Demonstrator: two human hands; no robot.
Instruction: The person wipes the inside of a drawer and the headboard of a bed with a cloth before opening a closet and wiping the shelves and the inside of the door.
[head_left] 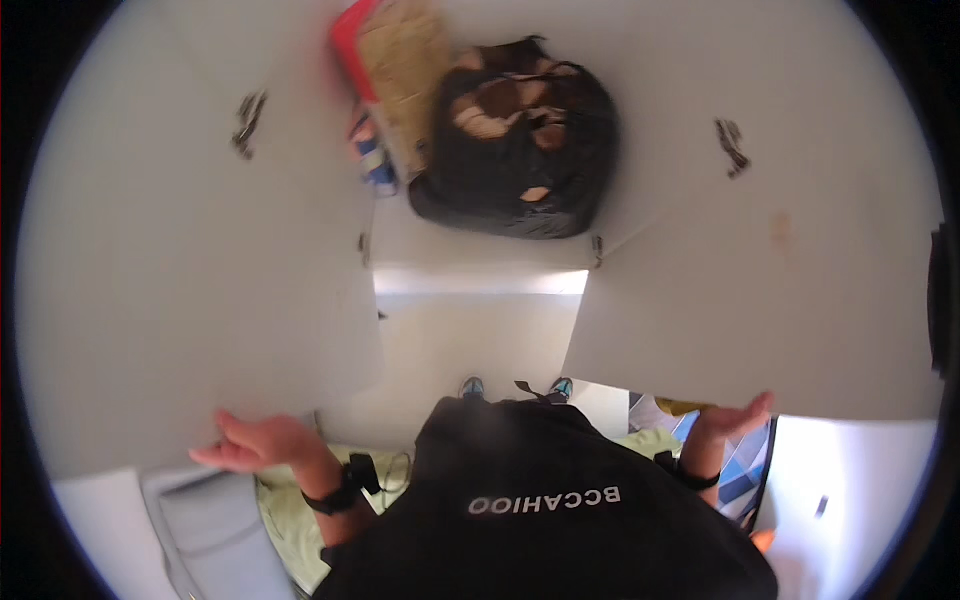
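Two white cabinet doors stand swung outward, the left door (pixel 200 300) and the right door (pixel 760 290), each with metal hinges. My left hand (pixel 250 443) is at the outer edge of the left door, its thumb apart from the stretched fingers. My right hand (pixel 735 418) is at the edge of the right door, fingers extended, partly hidden. Neither hand holds anything; whether they touch the doors I cannot tell. Between the doors, inside the cabinet, sits a stuffed black bag (pixel 560 190) with brown and tan contents showing. Beside it are a brown paper bag (pixel 405 85) and a red item (pixel 350 40).
A small blue-and-white striped item (pixel 376 168) lies by the paper bag. Below the cabinet is a pale floor (pixel 450 345), where my shoes (pixel 472 386) show. Behind me are a grey cushioned piece (pixel 220 535), light green fabric (pixel 285 525) and blue patterned fabric (pixel 738 475).
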